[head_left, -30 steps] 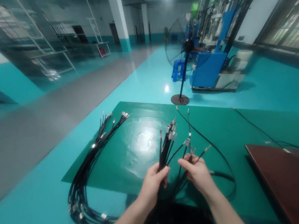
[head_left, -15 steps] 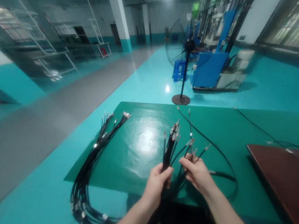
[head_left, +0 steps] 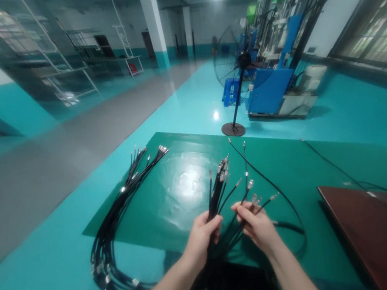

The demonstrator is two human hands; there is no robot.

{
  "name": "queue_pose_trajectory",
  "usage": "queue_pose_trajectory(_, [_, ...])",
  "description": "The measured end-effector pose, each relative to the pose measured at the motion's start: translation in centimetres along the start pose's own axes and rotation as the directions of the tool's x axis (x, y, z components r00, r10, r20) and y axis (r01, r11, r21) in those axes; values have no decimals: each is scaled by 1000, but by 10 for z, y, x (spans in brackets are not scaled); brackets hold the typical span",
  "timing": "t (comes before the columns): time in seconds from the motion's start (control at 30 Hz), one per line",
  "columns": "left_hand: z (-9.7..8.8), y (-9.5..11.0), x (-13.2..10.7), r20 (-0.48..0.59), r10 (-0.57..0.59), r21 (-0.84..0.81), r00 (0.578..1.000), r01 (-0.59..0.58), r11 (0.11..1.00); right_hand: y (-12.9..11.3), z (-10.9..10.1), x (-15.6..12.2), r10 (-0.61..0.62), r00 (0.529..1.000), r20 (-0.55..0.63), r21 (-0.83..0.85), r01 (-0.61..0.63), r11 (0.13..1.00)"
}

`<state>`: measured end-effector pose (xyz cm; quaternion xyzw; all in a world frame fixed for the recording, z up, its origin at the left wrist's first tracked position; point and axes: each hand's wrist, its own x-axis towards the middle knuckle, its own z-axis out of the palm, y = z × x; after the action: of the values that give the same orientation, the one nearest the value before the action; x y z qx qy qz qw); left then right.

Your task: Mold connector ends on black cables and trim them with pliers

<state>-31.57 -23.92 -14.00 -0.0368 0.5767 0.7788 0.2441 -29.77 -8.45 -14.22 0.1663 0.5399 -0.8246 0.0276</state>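
Black cable bundle with silvery connector tips stands upright over the near edge of the green mat. The left hand has its grip closed round it, probably so the ends stay lined up. The right hand is just beside it, grip pinching a few loose cable ends kept apart from the bunch. Another cable pile trails off the mat's left edge. Versus a second ago, the loose ends fan flatter to the right, I think; the bundle has barely moved.

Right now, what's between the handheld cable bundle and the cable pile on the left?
Head view: only bare green mat, with lamp glare, between the bundle and the pile.
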Motion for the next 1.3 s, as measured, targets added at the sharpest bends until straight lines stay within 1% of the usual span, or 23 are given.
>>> queue_pose_trajectory(0.33, [2, -1, 0, -8, 34, 24, 999, -34, 999, -1, 3, 0, -13, 1000, -1, 8, 13, 1000])
queue_pose_trajectory(0.53, [4, -3, 2, -33, 51, 26, 998, -50, 998, -5, 10, -2, -4, 1000, -27, -7, 4, 1000])
queue_pose_trajectory(0.63, [5, -3, 3, -18, 34, -12, 999, -34, 999, -6, 14, -2, -2, 998, -55, -2, 2, 1000])
queue_pose_trajectory(0.77, [7, -1, 1, 0, -19, -45, 1000, 19, 999, -5, 18, 0, -7, 995, -97, 15, 8, 1000])
queue_pose_trajectory(0.97, [9, -4, 3, 97, -45, -95, 994, 54, 994, -3, 24, 4, -19, 991, -132, 29, 23, 999])
queue_pose_trajectory(1.13, [9, -7, 5, 89, -47, -107, 995, 57, 993, -3, 29, 6, -23, 990, -140, 34, 28, 999])
queue_pose_trajectory(1.3, [9, -10, 4, 105, -41, -147, 994, 56, 987, -3, 30, 6, -23, 988, -151, 44, 29, 999])
